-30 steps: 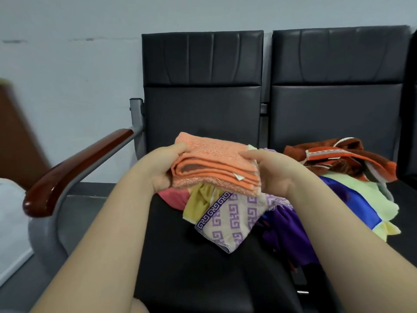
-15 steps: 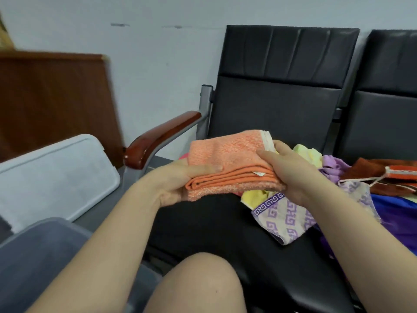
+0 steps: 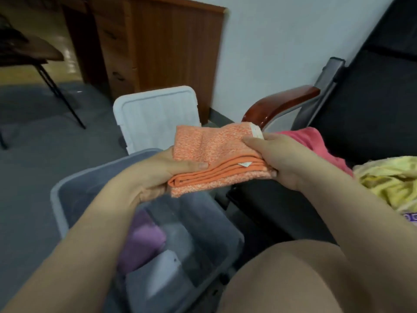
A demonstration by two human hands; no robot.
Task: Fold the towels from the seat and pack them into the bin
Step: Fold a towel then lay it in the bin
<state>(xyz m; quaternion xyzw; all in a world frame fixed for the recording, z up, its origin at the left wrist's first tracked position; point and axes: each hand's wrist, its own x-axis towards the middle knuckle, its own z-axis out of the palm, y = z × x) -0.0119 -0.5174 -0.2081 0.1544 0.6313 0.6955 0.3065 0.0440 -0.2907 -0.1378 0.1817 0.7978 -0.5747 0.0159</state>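
Note:
A folded orange towel (image 3: 216, 154) is held flat between both hands, above the far rim of the grey plastic bin (image 3: 58, 199). My left hand (image 3: 162, 172) grips its left edge, thumb on top. My right hand (image 3: 282, 159) grips its right end. Inside the bin lies a folded purple towel (image 3: 142, 242) and something pale beside it. On the black seat (image 3: 270, 206) to the right lie a pink towel (image 3: 309, 141) and a yellow towel (image 3: 392, 179).
The bin's white lid (image 3: 155, 116) leans upright behind the bin. A wooden armrest (image 3: 282, 100) sits at the seat's left side. A wooden cabinet (image 3: 167, 50) stands against the wall. A table leg (image 3: 61, 93) is at far left. My knee (image 3: 282, 279) is at lower right.
Both hands have carried the folded orange towel left, off the seat pile and over the bin. The view has swung left and down, bringing the bin and its lid into sight.

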